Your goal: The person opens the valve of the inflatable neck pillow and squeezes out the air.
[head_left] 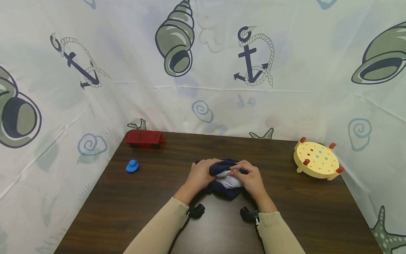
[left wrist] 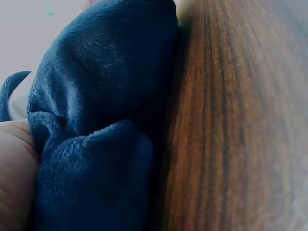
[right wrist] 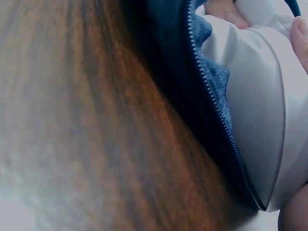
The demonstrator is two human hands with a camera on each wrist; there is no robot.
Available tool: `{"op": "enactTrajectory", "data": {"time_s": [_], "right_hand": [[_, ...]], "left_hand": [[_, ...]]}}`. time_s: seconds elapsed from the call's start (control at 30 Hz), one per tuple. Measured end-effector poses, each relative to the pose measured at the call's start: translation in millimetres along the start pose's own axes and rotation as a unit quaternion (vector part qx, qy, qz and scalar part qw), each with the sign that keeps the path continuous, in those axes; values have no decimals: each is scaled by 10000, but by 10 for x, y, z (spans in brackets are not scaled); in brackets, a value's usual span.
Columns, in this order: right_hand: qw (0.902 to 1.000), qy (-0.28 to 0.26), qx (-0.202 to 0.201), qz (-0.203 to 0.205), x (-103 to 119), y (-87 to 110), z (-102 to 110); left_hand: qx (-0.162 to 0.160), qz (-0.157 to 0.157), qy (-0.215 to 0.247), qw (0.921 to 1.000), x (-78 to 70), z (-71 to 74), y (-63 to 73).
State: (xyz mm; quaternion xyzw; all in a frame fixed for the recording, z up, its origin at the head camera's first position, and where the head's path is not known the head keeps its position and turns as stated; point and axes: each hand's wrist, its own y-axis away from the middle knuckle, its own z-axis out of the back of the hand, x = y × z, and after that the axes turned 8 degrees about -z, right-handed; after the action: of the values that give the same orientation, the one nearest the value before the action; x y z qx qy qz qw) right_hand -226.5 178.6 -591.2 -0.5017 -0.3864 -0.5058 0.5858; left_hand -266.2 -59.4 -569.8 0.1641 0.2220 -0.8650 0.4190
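A navy plush zippered cover (head_left: 225, 193) lies bunched at the middle of the table, its opening turned toward me. Inside it shows a smooth white insert (head_left: 229, 181), bulging past the open zipper (right wrist: 211, 96) in the right wrist view. My left hand (head_left: 202, 175) grips the cover's left side, with the thumb at the opening; its other fingers are mostly hidden by the fabric. With the right hand (head_left: 252, 180) I pinch the white insert near the upper right of the opening, between thumb and index finger. Soft folds of the cover fill the left wrist view.
At the back left stands a red toy wagon (head_left: 144, 137), with a blue rubber duck (head_left: 132, 165) in front of it. A round yellow toy (head_left: 317, 158) with red pegs sits at the back right. A printed curtain (head_left: 215, 70) surrounds the dark wooden table (head_left: 127, 218).
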Motion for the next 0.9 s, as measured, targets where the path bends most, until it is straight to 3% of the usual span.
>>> {"op": "enactTrajectory", "data": {"time_s": [0.43,0.57,0.73,0.9], "right_hand": [[9997,-123,-19,196,59,6,-20],[9991,-167,289,258,20,27,-10],[9970,-128,730,212,-28,40,16],[9970,254,726,-54,-40,16,14]], "left_hand": [[-721,-780,256,9940,90,-37,-2],[-533,-561,262,9967,96,-48,4],[-27,-397,58,9992,126,-42,19],[249,-391,551,9974,127,30,44]]}}
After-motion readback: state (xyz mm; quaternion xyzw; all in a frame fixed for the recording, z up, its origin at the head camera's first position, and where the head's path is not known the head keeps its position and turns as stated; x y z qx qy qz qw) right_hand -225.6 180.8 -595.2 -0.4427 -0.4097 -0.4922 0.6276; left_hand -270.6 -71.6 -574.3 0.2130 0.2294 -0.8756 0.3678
